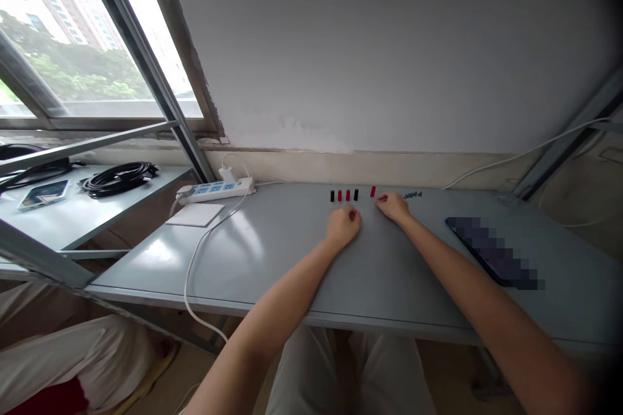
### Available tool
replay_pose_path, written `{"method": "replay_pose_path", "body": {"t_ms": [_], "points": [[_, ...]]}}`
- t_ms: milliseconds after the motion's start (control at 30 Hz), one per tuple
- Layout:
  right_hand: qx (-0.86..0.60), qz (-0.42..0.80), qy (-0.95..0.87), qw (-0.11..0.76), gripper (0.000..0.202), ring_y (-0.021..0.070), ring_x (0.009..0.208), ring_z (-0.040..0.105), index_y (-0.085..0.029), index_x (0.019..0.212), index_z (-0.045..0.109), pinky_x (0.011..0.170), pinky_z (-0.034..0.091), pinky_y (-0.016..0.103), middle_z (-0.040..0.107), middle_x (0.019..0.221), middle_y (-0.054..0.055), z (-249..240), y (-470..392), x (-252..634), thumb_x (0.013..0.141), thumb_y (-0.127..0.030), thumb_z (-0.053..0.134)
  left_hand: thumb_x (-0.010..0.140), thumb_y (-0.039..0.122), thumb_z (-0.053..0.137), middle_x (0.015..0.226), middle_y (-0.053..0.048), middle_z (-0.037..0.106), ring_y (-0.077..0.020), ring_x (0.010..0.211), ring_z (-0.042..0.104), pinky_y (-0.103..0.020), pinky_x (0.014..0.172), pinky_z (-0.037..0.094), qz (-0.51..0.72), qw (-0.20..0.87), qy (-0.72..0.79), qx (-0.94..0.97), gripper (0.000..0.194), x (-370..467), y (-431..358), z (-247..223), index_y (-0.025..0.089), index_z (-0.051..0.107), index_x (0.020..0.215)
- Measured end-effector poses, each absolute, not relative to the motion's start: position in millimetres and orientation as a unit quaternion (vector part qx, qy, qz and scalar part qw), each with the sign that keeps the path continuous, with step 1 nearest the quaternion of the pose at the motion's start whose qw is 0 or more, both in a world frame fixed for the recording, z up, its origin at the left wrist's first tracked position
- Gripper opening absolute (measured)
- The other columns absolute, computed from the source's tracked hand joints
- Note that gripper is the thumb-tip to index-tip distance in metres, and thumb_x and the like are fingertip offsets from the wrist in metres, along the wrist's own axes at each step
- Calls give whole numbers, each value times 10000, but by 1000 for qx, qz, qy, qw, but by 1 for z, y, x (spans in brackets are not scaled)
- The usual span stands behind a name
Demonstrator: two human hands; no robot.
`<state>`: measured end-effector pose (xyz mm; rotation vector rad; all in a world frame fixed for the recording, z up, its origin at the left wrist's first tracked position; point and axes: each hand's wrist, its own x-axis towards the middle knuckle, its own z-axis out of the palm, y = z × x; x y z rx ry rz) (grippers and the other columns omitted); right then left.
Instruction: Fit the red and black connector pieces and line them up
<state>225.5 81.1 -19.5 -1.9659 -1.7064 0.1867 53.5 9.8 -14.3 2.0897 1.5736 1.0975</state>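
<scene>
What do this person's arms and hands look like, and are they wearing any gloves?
No gloves: the left hand and right hand are bare. No sleeves cover the forearms, and no watch or bracelet shows on either wrist. The fingers are too small to check for rings.

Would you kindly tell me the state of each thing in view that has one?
Four cylinders: upright in a row
Lone red cylinder: slightly tilted
Right hand: beside that cylinder, contact unclear
Left hand: loosely curled
Small dark pieces: lying grouped together
Power strip: a plug in its left end
White pad: lying flat
Nearer black cable: coiled
Dark device: lying flat
</scene>
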Motion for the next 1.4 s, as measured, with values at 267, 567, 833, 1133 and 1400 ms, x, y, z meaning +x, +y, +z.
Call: {"method": "replay_pose_path", "body": {"t_ms": [267,567,833,1133,1400], "points": [[-756,100,-587,273,422,242,926,552,-188,945,616,786,394,349,619,991,95,-27,102,252,611,-445,601,774,261,416,718,-41,616,-132,622,526,-240,588,386,339,119,534,765,200,56,4,-14,175,596,757],[-771,100,-568,269,314,238,924,550,-217,871,630,806,367,391,628,964,82,-27,119,222,651,-435,577,778,260,405,725,-37,619,-129,628,526,-238,597,391,329,118,538,767,208,55,4,-12,179,597,771],[-743,97,-596,288,221,208,852,574,-195,809,631,749,394,334,650,888,62,-26,101,223,667,-355,576,782,251,400,726,-46,614,-140,646,532,-248,608,397,312,130,542,769,215,55,3,-9,182,603,803],[-657,165,-665,314,207,150,692,577,-157,802,619,601,403,240,647,774,58,-18,52,208,689,-322,567,789,220,420,1019,-90,585,-178,910,524,-264,757,397,318,114,511,790,501,54,-4,-3,188,334,1281],[-590,-27,-780,205,155,197,839,538,-192,824,611,722,341,303,629,830,66,-9,20,199,766,-272,492,795,208,423,1003,-58,603,-188,912,535,-282,773,408,303,104,493,809,324,53,-3,-4,239,542,1095]]}}
